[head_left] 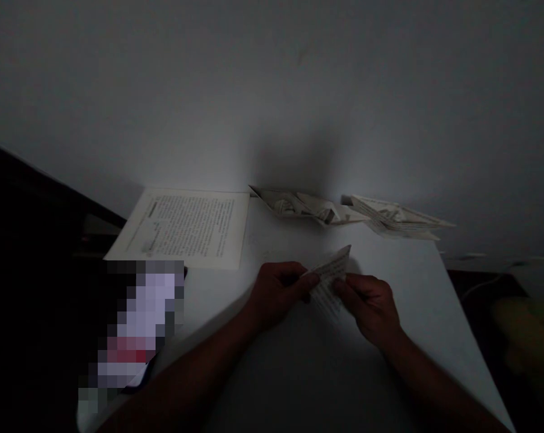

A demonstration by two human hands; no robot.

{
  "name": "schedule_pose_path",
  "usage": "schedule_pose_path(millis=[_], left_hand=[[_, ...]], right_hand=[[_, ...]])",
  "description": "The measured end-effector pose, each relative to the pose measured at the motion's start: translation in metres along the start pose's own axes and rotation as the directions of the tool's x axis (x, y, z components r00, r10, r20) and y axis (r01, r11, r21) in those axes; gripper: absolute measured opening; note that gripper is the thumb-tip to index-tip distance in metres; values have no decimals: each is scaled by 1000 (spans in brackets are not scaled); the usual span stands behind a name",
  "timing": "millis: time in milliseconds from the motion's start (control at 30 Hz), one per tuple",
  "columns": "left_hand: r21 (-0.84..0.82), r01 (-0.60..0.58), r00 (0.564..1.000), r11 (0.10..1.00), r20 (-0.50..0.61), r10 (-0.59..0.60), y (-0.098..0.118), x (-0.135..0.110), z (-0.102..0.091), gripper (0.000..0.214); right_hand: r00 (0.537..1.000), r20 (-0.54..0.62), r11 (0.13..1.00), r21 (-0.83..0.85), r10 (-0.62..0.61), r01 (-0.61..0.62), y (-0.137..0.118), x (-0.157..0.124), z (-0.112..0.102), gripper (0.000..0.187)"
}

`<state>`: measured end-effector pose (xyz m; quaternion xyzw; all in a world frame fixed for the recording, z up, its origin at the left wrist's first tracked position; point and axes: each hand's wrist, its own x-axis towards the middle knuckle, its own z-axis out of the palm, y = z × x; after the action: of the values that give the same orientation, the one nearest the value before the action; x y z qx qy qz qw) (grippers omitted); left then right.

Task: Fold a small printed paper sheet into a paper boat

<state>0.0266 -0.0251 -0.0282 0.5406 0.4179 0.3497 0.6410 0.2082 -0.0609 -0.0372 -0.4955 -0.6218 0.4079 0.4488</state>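
Note:
Between my two hands is a folded sheet of printed paper (328, 287), raised above the white table (272, 367). It has a pointed top corner and slanted folded edges. My left hand (278, 291) pinches its left side, thumb in front and the other fingers partly hidden behind. On the right side, my right hand (371, 304) is closed on the paper, its thumb pressed against the face. Just beyond my hands, folded paper boats (294, 204) made from printed pages lie along the wall, with another folded boat (393, 216) at the right.
A stack of printed sheets (191, 228) lies at the back left of the table. In front of it is a phone (139, 328) with a lit, blurred screen. The wall (272, 90) rises at the table's back edge. The room is dim.

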Motion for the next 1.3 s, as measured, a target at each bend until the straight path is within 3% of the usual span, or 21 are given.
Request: schedule_pose_path(millis=[533, 800, 1133, 1300], left_hand=[[-9, 12, 992, 1000, 126, -11, -3, -1, 1, 31], [20, 23, 980, 1000, 199, -27, -3, -2, 2, 36], [75, 3, 977, 997, 212, -19, -2, -2, 1, 35], [27, 16, 990, 1000, 136, -20, -3, -1, -1, 34]], right_hand=[[975, -128, 976, 141, 181, -163, 7, -6, 3, 41], [948, -228, 957, 235, 224, -170, 12, -9, 3, 40], [928, -252, 934, 300, 275, -195, 10, -4, 0, 31], [946, -224, 906, 402, 235, -130, 8, 0, 0, 36]])
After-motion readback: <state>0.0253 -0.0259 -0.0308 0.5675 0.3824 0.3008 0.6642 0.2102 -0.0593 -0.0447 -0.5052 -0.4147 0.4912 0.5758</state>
